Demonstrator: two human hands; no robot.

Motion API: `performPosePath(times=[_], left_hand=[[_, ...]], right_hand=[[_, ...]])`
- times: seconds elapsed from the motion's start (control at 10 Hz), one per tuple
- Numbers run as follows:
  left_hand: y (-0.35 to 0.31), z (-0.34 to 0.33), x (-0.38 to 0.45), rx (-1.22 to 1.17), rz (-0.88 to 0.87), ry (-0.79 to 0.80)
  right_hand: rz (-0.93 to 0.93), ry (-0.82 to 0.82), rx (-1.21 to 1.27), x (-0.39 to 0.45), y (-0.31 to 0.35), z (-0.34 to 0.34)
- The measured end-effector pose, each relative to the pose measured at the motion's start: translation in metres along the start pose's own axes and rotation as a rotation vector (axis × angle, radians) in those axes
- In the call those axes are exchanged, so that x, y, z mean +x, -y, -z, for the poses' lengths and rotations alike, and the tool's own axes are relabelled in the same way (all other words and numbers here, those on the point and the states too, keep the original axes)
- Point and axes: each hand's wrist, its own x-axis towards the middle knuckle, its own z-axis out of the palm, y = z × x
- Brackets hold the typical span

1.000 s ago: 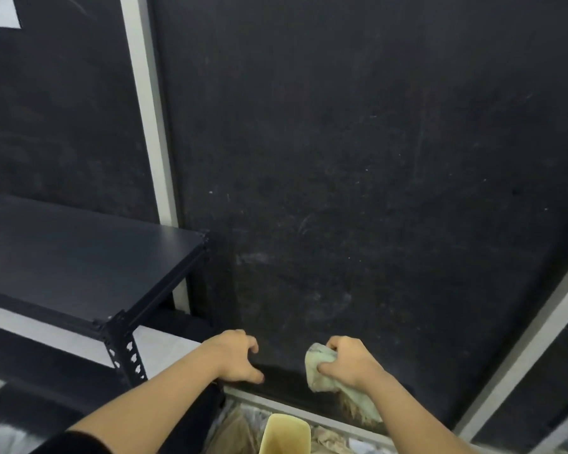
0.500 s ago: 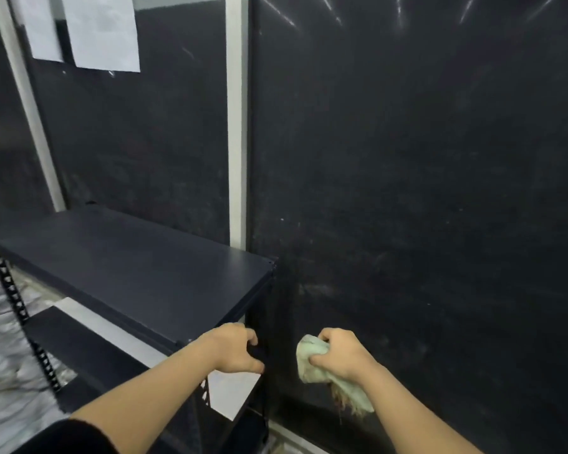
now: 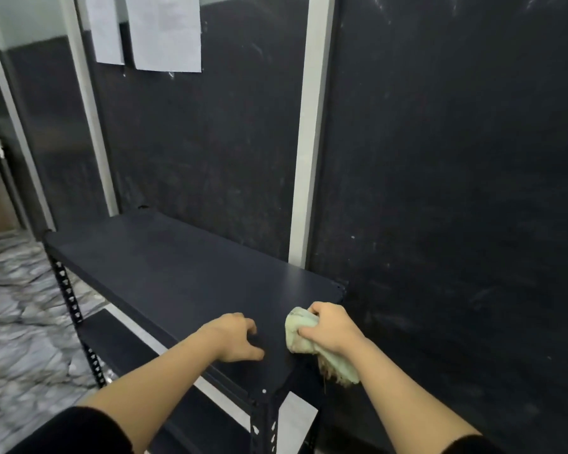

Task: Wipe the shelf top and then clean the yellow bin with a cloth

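Dark wall panels (image 3: 440,158) run behind everything here, split by pale upright strips (image 3: 304,158), with two sheets of paper (image 3: 164,31) pinned up high and a marbled floor (image 3: 17,322) off to the left. In front stands a black metal shelf unit, its flat shelf top (image 3: 164,273) matte and bare where it shows, a lower shelf (image 3: 118,335) visible beneath, and a slotted post (image 3: 266,427) at the near corner.

The right hand (image 3: 333,330) is at the near right end of that top with a closed grip round a pale green cloth (image 3: 300,332), bunched up, a frayed tail hanging off the edge below the wrist. The left hand (image 3: 238,339) hovers or rests just beside it, fingers loosely curled, holding nothing; whether it touches the top I cannot tell.

That cloth looks soft, light and floppy. It should mould to the flat top, so a bunched hold with the palm pressing down looks right, tail tucked in so it doesn't snag on the corner post. The shelf top looks smooth and stiff, likely an easy glide. The yellow bin is not in view.
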Motion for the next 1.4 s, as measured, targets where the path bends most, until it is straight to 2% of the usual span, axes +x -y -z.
performPosePath(times=[0.2, 0.4, 0.6, 1.0, 1.3, 1.4], left_hand=[[0.014, -0.007, 0.026, -0.059, 0.002, -0.023], [0.018, -0.028, 0.044, -0.098, -0.031, -0.171], [0.02, -0.051, 0.055, -0.073, -0.031, -0.301], [0.013, -0.059, 0.062, -0.001, 0.015, -0.342], [0.017, -0.056, 0.058, -0.077, 0.046, -0.33], [0.015, -0.059, 0.048, -0.131, 0.063, -0.425]], right_hand=[[-0.011, -0.058, -0.037, 0.033, 0.007, -0.017], [-0.025, -0.154, -0.098, 0.055, -0.002, -0.045], [0.046, -0.147, -0.272, 0.075, -0.001, -0.054], [0.168, -0.184, -0.454, 0.086, -0.007, -0.057], [0.15, -0.147, -0.367, 0.085, -0.004, -0.052], [0.145, -0.054, -0.277, 0.076, -0.007, -0.045]])
